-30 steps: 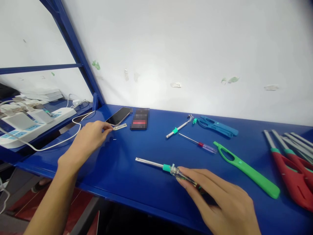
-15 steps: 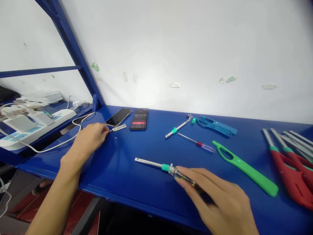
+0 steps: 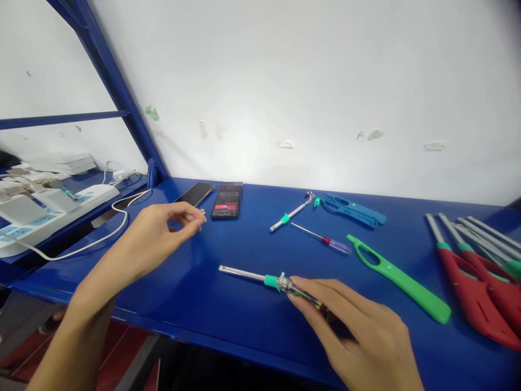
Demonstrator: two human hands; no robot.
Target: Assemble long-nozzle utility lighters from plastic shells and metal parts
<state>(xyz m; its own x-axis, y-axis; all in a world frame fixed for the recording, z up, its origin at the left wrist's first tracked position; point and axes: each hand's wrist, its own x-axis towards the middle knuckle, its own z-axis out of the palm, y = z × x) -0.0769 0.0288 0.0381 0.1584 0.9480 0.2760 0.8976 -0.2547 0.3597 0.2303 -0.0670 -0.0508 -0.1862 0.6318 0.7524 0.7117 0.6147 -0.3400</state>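
My right hand [image 3: 358, 326] is closed around the clear inner body of a stick lighter [image 3: 293, 287]. Its metal tube [image 3: 242, 272] and teal collar point left, low over the blue table. My left hand [image 3: 163, 233] has thumb and fingers pinched together; whatever they hold, if anything, is too small to make out. Just behind its fingertips a bit of a small metal piece [image 3: 202, 211] shows, mostly hidden. Beyond lie a dark phone [image 3: 196, 194] and a second phone [image 3: 226, 209] with a lit screen.
A loose lighter tube with wires [image 3: 291, 215], a screwdriver [image 3: 336, 245], blue casing halves [image 3: 354, 210] and a green lighter casing [image 3: 407, 282] lie on the blue table [image 3: 195, 304]. Red lighters [image 3: 468, 288] are at right. A power strip [image 3: 93, 198] with cables stands left.
My left hand has moved right, away from the cable, and now covers most of the metal piece. My right hand keeps its grip on the lighter. The view has shifted slightly.
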